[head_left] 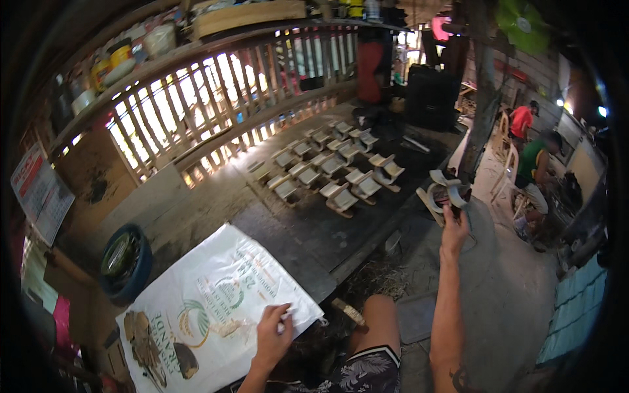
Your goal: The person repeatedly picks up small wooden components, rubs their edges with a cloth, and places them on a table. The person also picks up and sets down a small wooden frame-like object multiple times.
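Observation:
My right hand (455, 229) is raised at the right, its fingers closed on a small curved-sided wooden stand (438, 191). Over the near edge of a white printed sack (226, 252), my left hand (270, 339) is curled around something small and pale that I cannot make out. Thin brown wooden strips (145, 344) and a dark rounded piece (186, 360) lie on the sack's left part. Rows of similar wooden stands (305, 174) sit on the dark workbench (282, 239) ahead of me.
A blue basin (141, 265) with dark contents stands left of the sack. Slatted wood (196, 98) borders the bench's far side, below a cluttered shelf (255, 14). A post (481, 85) rises at the right. Beyond it, two people (538, 164) sit near wooden chairs (508, 171).

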Motion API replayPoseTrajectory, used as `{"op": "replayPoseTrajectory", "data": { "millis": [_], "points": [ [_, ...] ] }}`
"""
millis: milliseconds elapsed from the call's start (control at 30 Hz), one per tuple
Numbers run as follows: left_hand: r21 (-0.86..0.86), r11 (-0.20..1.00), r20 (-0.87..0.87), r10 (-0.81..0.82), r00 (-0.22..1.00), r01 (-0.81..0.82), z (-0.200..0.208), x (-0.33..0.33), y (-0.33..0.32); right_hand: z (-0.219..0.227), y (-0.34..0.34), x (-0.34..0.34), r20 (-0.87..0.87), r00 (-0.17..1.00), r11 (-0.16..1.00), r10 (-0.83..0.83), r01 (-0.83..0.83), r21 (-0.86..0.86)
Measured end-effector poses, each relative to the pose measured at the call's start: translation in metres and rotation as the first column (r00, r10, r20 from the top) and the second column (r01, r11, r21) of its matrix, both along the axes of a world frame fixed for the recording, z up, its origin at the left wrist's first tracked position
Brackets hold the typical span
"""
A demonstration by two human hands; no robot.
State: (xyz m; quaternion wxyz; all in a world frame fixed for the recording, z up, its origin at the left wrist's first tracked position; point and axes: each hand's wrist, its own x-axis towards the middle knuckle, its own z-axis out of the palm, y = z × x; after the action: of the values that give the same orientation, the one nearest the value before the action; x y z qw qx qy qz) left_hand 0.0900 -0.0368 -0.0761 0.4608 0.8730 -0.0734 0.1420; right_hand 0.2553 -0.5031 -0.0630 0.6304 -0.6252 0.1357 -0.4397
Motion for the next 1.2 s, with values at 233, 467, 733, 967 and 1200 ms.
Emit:
{"op": "replayPoseTrajectory", "data": {
  "millis": [233,467,733,967,1200],
  "points": [
    [-0.117,0.975,0.031,0.192,0.981,-0.187,-0.047,-0.001,0.011,0.007,-0.044,0.115,-0.122,0.970,0.959,-0.212,0.182,-0.219],
    [-0.129,0.970,-0.034,0.205,0.978,-0.208,-0.062,-0.006,0.010,-0.019,-0.047,0.207,-0.324,0.918,0.943,-0.230,0.128,-0.307],
    [-0.023,0.980,0.065,0.201,0.977,-0.200,-0.051,-0.008,0.005,-0.058,-0.040,0.260,-0.355,0.902,0.919,-0.244,0.098,-0.382],
    [-0.053,0.979,0.020,0.199,0.980,-0.197,-0.051,-0.009,0.004,-0.070,-0.040,0.272,-0.348,0.908,0.907,-0.235,0.076,-0.414],
    [-0.019,0.964,0.042,0.264,0.964,-0.264,-0.052,-0.005,0.002,-0.073,-0.047,0.268,-0.274,0.934,0.826,-0.228,0.037,-0.563]
  ]
}}
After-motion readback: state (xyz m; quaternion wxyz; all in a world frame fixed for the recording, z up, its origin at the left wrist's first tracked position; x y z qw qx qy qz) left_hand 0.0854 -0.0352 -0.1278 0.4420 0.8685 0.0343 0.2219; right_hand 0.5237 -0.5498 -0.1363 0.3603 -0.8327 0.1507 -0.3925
